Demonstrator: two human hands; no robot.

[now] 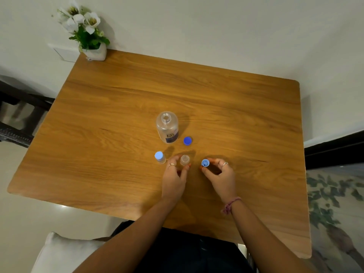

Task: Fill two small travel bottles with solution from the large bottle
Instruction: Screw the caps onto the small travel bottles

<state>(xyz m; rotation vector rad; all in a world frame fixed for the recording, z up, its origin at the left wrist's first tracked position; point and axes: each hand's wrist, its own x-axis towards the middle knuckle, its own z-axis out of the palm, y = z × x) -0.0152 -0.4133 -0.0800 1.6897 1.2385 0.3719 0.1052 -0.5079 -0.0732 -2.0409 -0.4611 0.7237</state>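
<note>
One open bottle (185,159) in left grip (174,179)

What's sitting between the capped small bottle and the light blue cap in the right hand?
In the head view, the open small bottle stands between the capped small bottle and the light blue cap, with the left hand holding it.

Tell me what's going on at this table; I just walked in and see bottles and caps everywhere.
A person is decanting solution into travel bottles. The left hand grips an uncapped small bottle standing on the table, while the right hand pinches its light blue cap. The large bottle stands open behind, its dark blue cap beside it. A second small bottle stands capped to the left.
</note>
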